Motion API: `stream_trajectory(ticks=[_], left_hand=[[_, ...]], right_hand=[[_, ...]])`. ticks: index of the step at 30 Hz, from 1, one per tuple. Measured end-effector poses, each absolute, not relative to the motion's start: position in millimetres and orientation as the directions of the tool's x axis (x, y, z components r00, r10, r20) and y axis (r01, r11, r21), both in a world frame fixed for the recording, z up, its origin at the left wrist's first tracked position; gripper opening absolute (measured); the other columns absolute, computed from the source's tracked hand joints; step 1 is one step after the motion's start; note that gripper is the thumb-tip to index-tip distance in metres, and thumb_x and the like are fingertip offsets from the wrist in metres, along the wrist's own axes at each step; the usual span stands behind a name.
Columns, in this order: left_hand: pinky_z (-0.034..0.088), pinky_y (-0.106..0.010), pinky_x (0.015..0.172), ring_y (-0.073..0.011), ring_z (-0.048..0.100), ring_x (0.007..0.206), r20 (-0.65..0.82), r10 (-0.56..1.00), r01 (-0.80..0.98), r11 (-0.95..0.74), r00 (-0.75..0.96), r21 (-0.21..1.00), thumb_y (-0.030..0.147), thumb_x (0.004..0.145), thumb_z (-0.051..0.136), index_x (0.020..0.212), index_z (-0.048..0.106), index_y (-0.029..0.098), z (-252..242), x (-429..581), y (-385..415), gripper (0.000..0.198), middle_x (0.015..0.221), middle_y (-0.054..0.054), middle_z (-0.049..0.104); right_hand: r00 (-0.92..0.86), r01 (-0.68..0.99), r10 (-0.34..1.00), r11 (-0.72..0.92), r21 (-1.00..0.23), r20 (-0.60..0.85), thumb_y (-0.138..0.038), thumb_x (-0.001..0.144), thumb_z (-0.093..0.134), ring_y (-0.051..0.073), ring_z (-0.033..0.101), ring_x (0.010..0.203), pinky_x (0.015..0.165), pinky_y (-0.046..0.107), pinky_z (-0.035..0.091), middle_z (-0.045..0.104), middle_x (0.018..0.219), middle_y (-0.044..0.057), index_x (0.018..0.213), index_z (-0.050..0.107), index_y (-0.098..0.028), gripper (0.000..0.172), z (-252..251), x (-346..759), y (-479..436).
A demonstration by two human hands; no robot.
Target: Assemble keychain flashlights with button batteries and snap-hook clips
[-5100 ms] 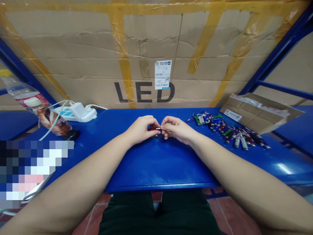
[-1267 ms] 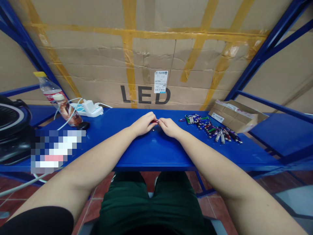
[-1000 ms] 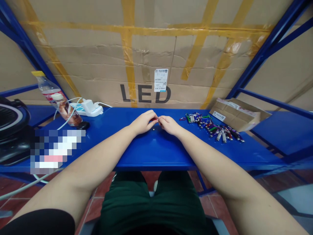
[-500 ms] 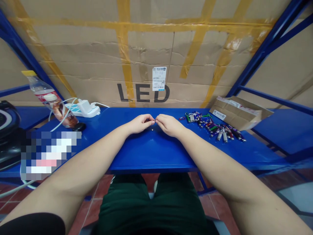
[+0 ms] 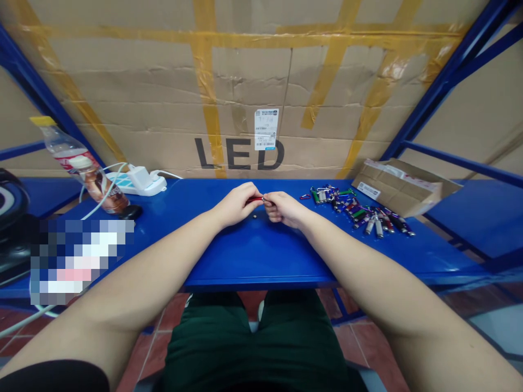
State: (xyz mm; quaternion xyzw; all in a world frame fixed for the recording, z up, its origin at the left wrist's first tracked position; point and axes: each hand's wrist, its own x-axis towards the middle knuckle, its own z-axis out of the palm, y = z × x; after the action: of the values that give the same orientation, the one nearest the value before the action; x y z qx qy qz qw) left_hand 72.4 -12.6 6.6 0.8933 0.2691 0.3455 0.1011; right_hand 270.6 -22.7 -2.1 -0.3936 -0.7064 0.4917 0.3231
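My left hand [image 5: 241, 204] is closed around a slim red keychain flashlight [image 5: 255, 200], most of it hidden in the fingers. At its silvery end, my right hand [image 5: 284, 208] pinches with thumb and forefinger, the other fingers curled in. Both hands meet above the blue table [image 5: 257, 256]. Just below them on the tabletop lies a tiny metal piece [image 5: 255, 216]. To the right is a pile of small keychain flashlights [image 5: 363, 212] in silver, green, red and purple, some with carabiner clips. A single red clip [image 5: 304, 197] lies at its left edge.
An open cardboard box [image 5: 402, 185] stands behind the pile. On the left are a plastic bottle [image 5: 87, 169], a white power strip [image 5: 143, 185] with cables, and a black round device [image 5: 12, 228]. A large taped carton [image 5: 241, 81] closes off the back.
The red flashlight now shows between my hands. My left hand has turned and closed round it; my right fingers have curled in and shifted slightly right. The view has shifted slightly.
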Motion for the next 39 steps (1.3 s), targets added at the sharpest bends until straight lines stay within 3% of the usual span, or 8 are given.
stream_trajectory(ticks=[4, 8, 13, 17, 20, 23, 28, 39], left_hand=[[0.05, -0.034, 0.078, -0.0209, 0.062, 0.086, 0.579, 0.514, 0.414, -0.857, 0.633, 0.307, 0.031, 0.099, 0.056, 0.091, 0.062, 0.018, 9, 71, -13, 0.016, 0.094, -0.008, 0.063], [0.052, -0.032, 0.076, -0.02, 0.065, 0.082, 0.558, 0.579, 0.446, -0.815, 0.595, 0.371, 0.033, 0.095, 0.063, 0.094, 0.069, 0.018, 7, 68, -10, 0.016, 0.091, -0.006, 0.068], [0.052, -0.03, 0.073, -0.0193, 0.068, 0.08, 0.521, 0.663, 0.454, -0.748, 0.538, 0.484, 0.037, 0.094, 0.064, 0.097, 0.075, 0.018, 7, 66, -8, 0.022, 0.091, -0.006, 0.074], [0.048, -0.029, 0.065, -0.0175, 0.065, 0.07, 0.445, 0.681, 0.474, -0.728, 0.582, 0.495, 0.038, 0.095, 0.062, 0.091, 0.076, 0.017, 7, 64, -6, 0.025, 0.08, -0.004, 0.074], [0.05, -0.029, 0.07, -0.0183, 0.067, 0.076, 0.489, 0.618, 0.43, -0.783, 0.616, 0.449, 0.034, 0.095, 0.063, 0.092, 0.076, 0.017, 5, 62, -3, 0.022, 0.084, -0.005, 0.074], [0.05, -0.029, 0.072, -0.018, 0.067, 0.077, 0.55, 0.545, 0.391, -0.838, 0.633, 0.381, 0.033, 0.097, 0.062, 0.094, 0.077, 0.017, 3, 63, -2, 0.023, 0.083, -0.006, 0.073], [0.051, -0.028, 0.07, -0.0176, 0.067, 0.075, 0.594, 0.489, 0.38, -0.872, 0.639, 0.309, 0.033, 0.101, 0.058, 0.094, 0.077, 0.016, 3, 67, -5, 0.026, 0.081, -0.006, 0.072], [0.056, -0.032, 0.078, -0.0196, 0.067, 0.084, 0.674, 0.289, 0.354, -0.934, 0.68, 0.044, 0.034, 0.105, 0.053, 0.101, 0.073, 0.015, 5, 69, -9, 0.028, 0.091, -0.01, 0.072]], right_hand=[[-0.482, 0.246, 0.876, 0.167, -0.955, 0.028, -0.036, 0.101, 0.033, 0.011, 0.02, 0.042, 0.042, 0.025, 0.03, 0.022, 0.054, -0.009, 0.07, 0.033, -0.026, 0.032, 1, 271, -24], [-0.411, 0.303, 0.904, 0.256, -0.918, 0.116, -0.035, 0.102, 0.042, 0.012, 0.043, 0.048, 0.052, 0.026, 0.037, 0.045, 0.059, -0.004, 0.076, 0.045, -0.023, 0.029, 1, 273, -26], [-0.511, 0.492, 0.759, 0.643, -0.587, 0.402, -0.036, 0.103, 0.043, 0.017, 0.057, 0.075, 0.073, 0.029, 0.042, 0.062, 0.079, 0.002, 0.084, 0.054, -0.021, 0.027, 5, 283, -28], [-0.573, 0.523, 0.683, 0.731, -0.439, 0.454, -0.033, 0.103, 0.039, 0.018, 0.054, 0.076, 0.075, 0.03, 0.039, 0.061, 0.08, 0.004, 0.08, 0.052, -0.021, 0.029, 5, 286, -27], [-0.557, 0.522, 0.716, 0.695, -0.493, 0.42, -0.031, 0.101, 0.04, 0.016, 0.048, 0.069, 0.069, 0.029, 0.035, 0.055, 0.071, 0.001, 0.073, 0.049, -0.021, 0.031, 4, 284, -26], [-0.49, 0.492, 0.797, 0.586, -0.643, 0.352, -0.029, 0.098, 0.044, 0.014, 0.042, 0.063, 0.063, 0.028, 0.031, 0.047, 0.061, -0.003, 0.063, 0.045, -0.021, 0.036, 3, 280, -26], [-0.396, 0.209, 0.912, 0.206, -0.956, 0.11, -0.024, 0.093, 0.049, 0.01, 0.029, 0.052, 0.052, 0.026, 0.024, 0.035, 0.056, -0.006, 0.06, 0.041, -0.021, 0.035, 1, 273, -28], [-0.526, 0.149, 0.827, -0.138, -0.979, -0.197, -0.024, 0.095, 0.032, 0.01, 0.013, 0.041, 0.04, 0.023, 0.024, 0.018, 0.05, -0.01, 0.064, 0.026, -0.026, 0.032, 13, 272, -30]])
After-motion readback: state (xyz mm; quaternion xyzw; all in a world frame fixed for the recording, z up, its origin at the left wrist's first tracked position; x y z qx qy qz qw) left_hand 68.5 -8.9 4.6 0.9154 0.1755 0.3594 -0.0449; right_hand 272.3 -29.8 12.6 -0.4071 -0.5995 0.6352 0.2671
